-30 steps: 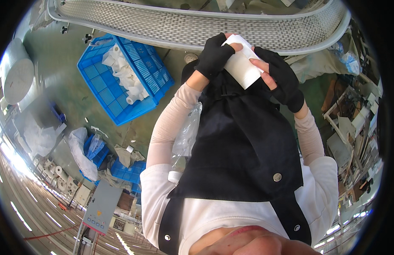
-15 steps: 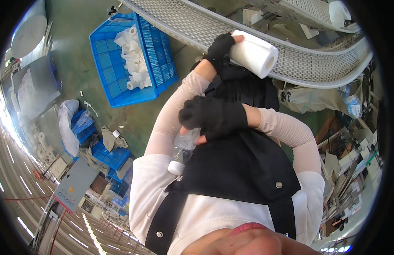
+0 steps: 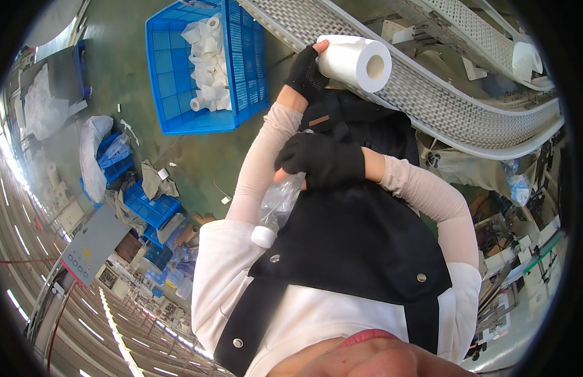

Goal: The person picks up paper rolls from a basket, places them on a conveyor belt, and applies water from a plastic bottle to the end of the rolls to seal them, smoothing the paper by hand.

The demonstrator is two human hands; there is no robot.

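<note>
Holding a white paper roll (image 3: 338, 60) at its left end, the left hand (image 3: 307, 72), in a black fingerless glove, is clamped on it with the bare thumb over the far edge. The roll lies at the far side of the person, just right of that hand. Its long axis runs left to right, with the right end tilted slightly nearer; the round end with its open core faces right, away from the grip. The roll overlaps the near edge of a curved metal-mesh conveyor (image 3: 448, 113); whether they touch, I cannot tell.

The right hand (image 3: 326, 162), gloved alike, is crossed leftward over the black apron (image 3: 360, 232), nearer than the roll and apart from it. Its fingers curl at the far end of a clear plastic bottle (image 3: 280, 206), whose white cap points near; the glove's back hides whether they are closed on it.

Farther left, a blue basket (image 3: 249, 69) on the green floor (image 3: 185, 154) holds crumpled white paper and small rolls.
</note>
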